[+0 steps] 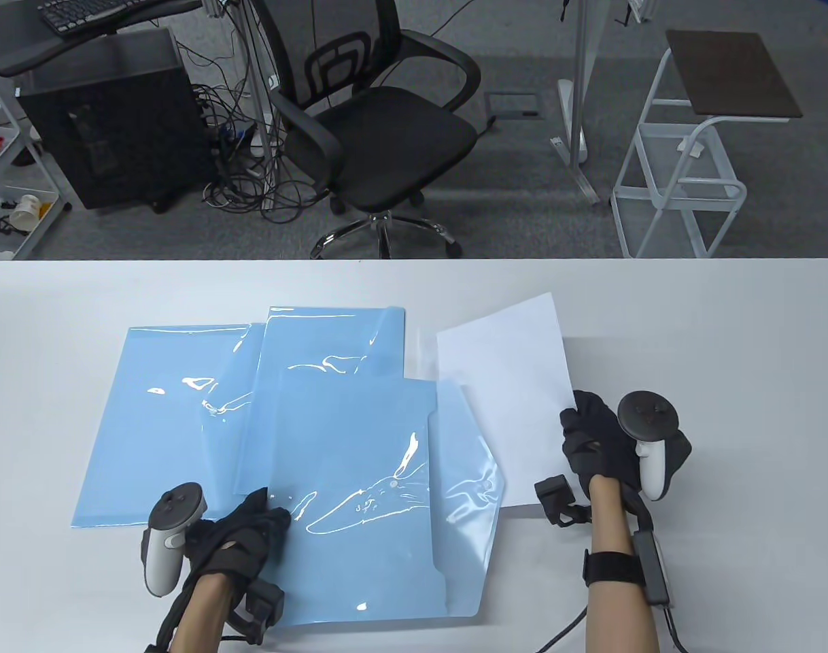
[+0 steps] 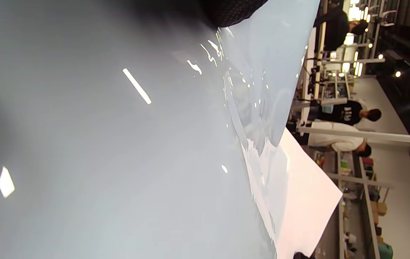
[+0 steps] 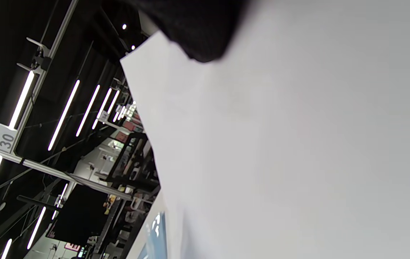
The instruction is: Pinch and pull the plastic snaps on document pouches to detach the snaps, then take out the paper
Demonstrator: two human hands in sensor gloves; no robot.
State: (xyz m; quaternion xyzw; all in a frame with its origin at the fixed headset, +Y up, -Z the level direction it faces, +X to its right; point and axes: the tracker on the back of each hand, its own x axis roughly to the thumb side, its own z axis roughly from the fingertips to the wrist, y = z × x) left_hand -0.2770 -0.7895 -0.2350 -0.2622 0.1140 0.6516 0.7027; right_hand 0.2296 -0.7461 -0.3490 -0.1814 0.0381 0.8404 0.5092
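White paper sheet [image 1: 502,388] out of nearest blue pouch [image 1: 380,496], lying right of it, long axis running away from the person, slight tilt. Right hand [image 1: 594,442] at sheet's near-right edge, fingers on it; pinch or flat press, cannot tell. Left hand [image 1: 247,537] pressing pouch's near-left corner, fingers fairly straight. Pouch flap [image 1: 472,490] open toward the sheet. 2 more pouches [image 1: 183,408] behind, overlapped, nearer left hand. Likely next: reach left-forward for those.

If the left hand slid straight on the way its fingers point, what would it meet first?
The left hand points up-right across the nearest blue pouch it already rests on; first in line is probably that pouch's snap, though height is unclear.
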